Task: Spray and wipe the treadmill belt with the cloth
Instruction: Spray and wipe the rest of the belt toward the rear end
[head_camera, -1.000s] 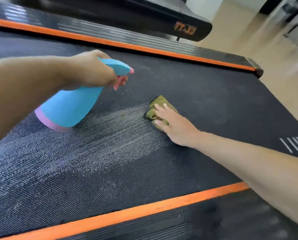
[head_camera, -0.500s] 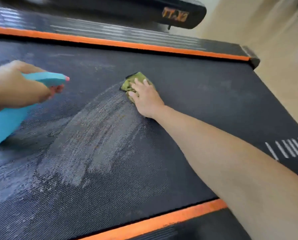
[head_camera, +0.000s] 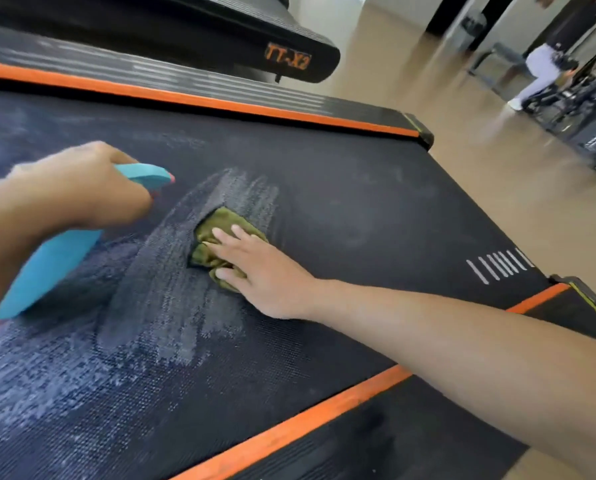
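Trouble, if it comes, starts on the left: the left hand is wrapped around the neck of the blue spray bottle, whose nozzle points across the treadmill belt toward the wiping hand. A squeeze from there could wet the fingers rather than the belt. Pale wet streaks lie between the two hands; left too long, they may dry patchy. Further right, the right hand presses flat, fingers straight, on the bunched green cloth. Bunched like that, it could slip out or smear instead of lifting grime.
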Demonstrator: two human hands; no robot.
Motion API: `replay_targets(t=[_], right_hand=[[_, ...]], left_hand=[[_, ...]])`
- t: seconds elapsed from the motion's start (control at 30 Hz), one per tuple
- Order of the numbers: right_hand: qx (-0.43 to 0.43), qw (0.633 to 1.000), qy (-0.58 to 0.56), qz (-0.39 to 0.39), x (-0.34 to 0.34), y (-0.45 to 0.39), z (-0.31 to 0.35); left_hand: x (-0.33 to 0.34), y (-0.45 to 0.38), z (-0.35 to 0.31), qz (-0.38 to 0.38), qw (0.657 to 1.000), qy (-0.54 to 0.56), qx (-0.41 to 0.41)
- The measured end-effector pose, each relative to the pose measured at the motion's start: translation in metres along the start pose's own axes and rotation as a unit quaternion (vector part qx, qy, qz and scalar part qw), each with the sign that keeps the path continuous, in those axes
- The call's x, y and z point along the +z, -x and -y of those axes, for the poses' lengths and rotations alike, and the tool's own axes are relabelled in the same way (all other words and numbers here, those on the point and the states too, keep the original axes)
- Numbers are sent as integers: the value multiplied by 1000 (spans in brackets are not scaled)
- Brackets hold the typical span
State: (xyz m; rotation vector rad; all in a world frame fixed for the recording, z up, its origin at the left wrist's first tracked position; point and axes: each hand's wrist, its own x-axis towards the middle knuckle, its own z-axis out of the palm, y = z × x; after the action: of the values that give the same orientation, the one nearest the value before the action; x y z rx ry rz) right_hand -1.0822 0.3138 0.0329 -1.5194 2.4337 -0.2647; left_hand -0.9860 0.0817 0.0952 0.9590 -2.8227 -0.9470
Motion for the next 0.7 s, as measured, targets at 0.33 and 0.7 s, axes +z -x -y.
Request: replay_targets(t=[0.33,0.7], right_hand=[[52,995,5,82,-17,-36,10],[-203,978,28,39,45,-101,141]], left_hand=[[-34,34,-1,-59,998,-4,-19],[-59,57,27,-168,966,179,-84]])
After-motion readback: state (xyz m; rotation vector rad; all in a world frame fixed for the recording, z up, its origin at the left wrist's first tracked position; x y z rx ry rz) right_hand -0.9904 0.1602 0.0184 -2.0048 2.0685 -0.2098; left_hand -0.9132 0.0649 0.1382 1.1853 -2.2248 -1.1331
